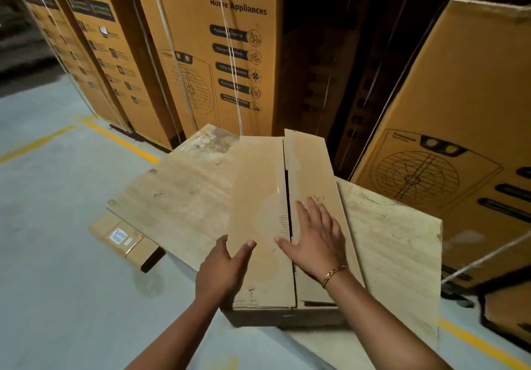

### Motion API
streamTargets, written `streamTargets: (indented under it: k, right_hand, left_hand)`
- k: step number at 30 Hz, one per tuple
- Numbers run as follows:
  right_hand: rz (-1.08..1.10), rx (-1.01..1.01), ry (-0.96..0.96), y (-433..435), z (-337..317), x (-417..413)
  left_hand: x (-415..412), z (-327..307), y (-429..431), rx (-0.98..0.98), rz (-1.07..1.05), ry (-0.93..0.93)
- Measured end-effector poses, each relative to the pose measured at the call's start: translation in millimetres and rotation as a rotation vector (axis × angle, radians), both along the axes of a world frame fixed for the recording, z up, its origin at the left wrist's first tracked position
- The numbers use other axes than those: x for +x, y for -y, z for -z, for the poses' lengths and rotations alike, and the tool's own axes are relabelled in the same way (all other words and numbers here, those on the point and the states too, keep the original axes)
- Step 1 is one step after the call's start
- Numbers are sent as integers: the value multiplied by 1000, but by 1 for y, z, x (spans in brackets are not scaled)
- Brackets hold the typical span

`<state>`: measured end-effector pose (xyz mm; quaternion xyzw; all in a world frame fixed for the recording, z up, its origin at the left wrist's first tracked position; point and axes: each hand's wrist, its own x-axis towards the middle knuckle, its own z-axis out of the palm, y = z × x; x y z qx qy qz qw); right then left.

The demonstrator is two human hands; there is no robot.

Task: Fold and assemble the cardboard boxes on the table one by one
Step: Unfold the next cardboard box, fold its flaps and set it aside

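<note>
Hands work the top of a plain cardboard box [267, 226] that sits at the near edge of the desk [396, 243], toward six o'clock from the desk's middle. The left hand [222, 272] clamps the left top flap [258, 203] at its outer edge, thumb laid on the upper face and fingers curled out of sight beneath. The right hand [316, 240] lies open and flat on the right top flap [313, 174], thumb reaching to the dark seam where the two flaps meet; a gold bracelet [333, 274] circles that wrist.

The flaps are nearly closed, with a thin gap along the seam. To finish the closing well, I judge the right palm should press straight down while the left brings its flap level, so both edges butt along the seam without overlap; pushing sideways could skew the box off the desk's near edge.

At nine o'clock, below the desk, a smaller labelled carton [123, 240] rests on the grey floor [57, 283]. Tall printed Crompton cartons [218, 53] stand from ten to two o'clock.
</note>
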<state>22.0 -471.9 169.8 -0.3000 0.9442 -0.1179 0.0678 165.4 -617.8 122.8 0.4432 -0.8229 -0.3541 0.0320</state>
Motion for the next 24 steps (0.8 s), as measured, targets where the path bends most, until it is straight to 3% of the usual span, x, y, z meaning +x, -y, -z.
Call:
streamTargets:
  k: [2,5,9,11,14,17,21,24]
  right_hand:
    - [-52,31,15,8,-10,-3]
    - [-21,-112,25,-5,-39,-8]
    - [99,-182,-155,-48,-79,-27]
    - [180,-111,-221,-80,-88,-44]
    - [284,174,-228,-123,-72,-64]
    - [325,343,-68,-146,-28,-64]
    - [383,123,350,-135,27,-33]
    - [427,-3,489,-122,37,-22]
  left_hand:
    - [1,1,1,-93,41,-36]
    - [-1,5,8,-301,192,-76]
    - [-5,9,12,-387,311,-88]
    - [-4,12,11,-386,320,-92]
    - [-6,10,12,-381,302,-72]
    - [-8,-1,6,-420,330,-3]
    - [-20,-23,-19,-373,307,109]
    - [-32,-26,-41,-341,305,208]
